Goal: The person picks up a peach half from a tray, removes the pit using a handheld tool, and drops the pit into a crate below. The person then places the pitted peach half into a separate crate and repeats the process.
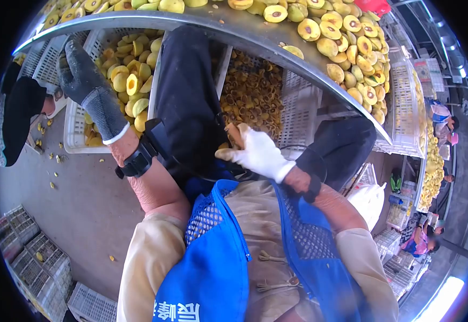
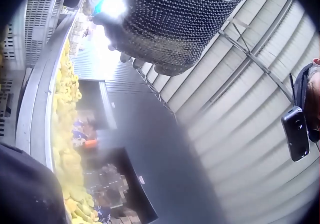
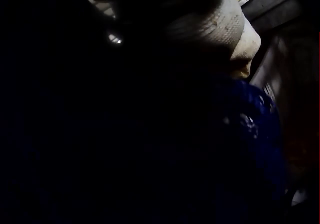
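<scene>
My left hand (image 1: 86, 80), in a grey knit glove, is raised beside a white crate (image 1: 78, 134) of yellow halved fruit (image 1: 132, 83). Its fingers stretch forward, with nothing visible in them. The left wrist view shows the glove's knit back (image 2: 170, 29) from below, its fingertips partly hidden. Over my lap, my right hand (image 1: 263, 154), in a white glove, grips a small tool with a brown handle (image 1: 235, 135) and a dark end; its kind I cannot tell. In the dark right wrist view, part of the white glove (image 3: 220, 29) shows.
A metal-edged table (image 1: 260, 40) curves ahead, heaped with halved yellow fruit (image 1: 346, 45). Under it, a bin holds brown pits and scraps (image 1: 252, 91). Another person's leg (image 1: 24, 118) is at the left. Stacked crates (image 1: 35, 257) stand on the floor behind left.
</scene>
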Demonstrator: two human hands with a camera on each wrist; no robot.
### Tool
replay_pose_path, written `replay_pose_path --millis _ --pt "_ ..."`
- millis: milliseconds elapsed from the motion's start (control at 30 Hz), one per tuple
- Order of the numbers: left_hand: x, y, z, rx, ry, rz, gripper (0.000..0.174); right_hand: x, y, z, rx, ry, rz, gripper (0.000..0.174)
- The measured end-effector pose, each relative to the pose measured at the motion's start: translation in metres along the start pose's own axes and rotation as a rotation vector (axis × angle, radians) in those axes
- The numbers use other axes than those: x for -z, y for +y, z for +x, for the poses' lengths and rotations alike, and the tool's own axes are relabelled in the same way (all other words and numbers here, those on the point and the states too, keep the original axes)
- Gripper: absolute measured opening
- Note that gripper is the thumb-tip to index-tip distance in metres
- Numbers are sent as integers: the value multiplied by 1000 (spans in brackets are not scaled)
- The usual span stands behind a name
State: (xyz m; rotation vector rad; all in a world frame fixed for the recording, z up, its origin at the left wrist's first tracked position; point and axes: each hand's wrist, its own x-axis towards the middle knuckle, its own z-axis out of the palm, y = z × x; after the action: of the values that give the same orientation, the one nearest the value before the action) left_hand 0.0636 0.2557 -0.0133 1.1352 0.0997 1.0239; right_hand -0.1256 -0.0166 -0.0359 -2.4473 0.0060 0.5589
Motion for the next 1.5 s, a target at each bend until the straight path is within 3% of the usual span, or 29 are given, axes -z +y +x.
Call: replay_pose_path --millis 33,133,167,267,300,333,367,400,467,533,567,633,667,733,767,833,867,933,967,1100,1200,1267,1400,1500 --pt "-3 1 -4 94 30 -14 21 -3 -2 4 -33 -13 -76 74" --pt "-2 -15 -10 53 -69 -213 25 -23 13 19 -34 16 -112 65" --pt "-4 -7 -14 118 -83 -104 29 -23 13 22 -34 6 -100 63" --pt "-5 -6 -19 -108 -235 40 30 -7 13 21 -29 -30 -98 58" --pt "-7 -1 -19 -56 -236 42 31 1 18 19 3 18 -144 54" --pt "-8 1 -21 -121 -265 136 31 9 24 15 34 64 -187 51" --pt "-9 3 -24 -185 -292 232 31 17 38 17 -91 41 -165 48" --pt "-11 5 -28 -248 -318 328 31 45 18 7 -44 92 -200 47" --pt "-27 17 -43 -424 -350 483 30 63 41 11 -27 263 -50 46" --pt "-37 13 -55 -822 -434 742 30 94 33 14 -31 344 173 48" --pt "-49 20 -72 -407 -495 443 28 115 16 15 -182 309 212 47" --pt "-76 54 -113 140 -563 23 23 138 17 32 -101 424 166 47" --pt "-86 67 -125 276 -593 -91 21 152 14 42 -113 438 104 48" --pt "-99 8 -165 205 -732 -44 19 173 37 75 -47 516 -254 53" --pt "-103 3 -182 421 -796 -179 20 183 34 84 -73 466 -371 60" --pt "-100 -14 -208 515 -956 -208 25 188 53 109 -34 347 -529 61" --pt "-100 -25 -213 388 -1050 -98 29 191 63 121 -20 292 -607 62" --pt "-105 -28 -213 354 -951 -139 24 189 70 133 -23 249 -725 56" --pt "-107 -29 -214 346 -905 -160 22 187 76 140 -43 225 -718 55" --pt "-104 -38 -206 594 -857 -219 20 193 72 137 -137 149 -623 54" --pt "-100 -40 -209 830 -819 -423 15 200 63 127 -154 102 -585 58" --pt "-103 -29 -206 490 -902 -207 13 199 72 130 -153 106 -570 63" --pt "-104 -46 -226 609 -887 -257 17 199 86 131 -200 105 -460 77" --pt "-102 -52 -228 589 -912 -231 19 200 93 127 -184 133 -391 84"
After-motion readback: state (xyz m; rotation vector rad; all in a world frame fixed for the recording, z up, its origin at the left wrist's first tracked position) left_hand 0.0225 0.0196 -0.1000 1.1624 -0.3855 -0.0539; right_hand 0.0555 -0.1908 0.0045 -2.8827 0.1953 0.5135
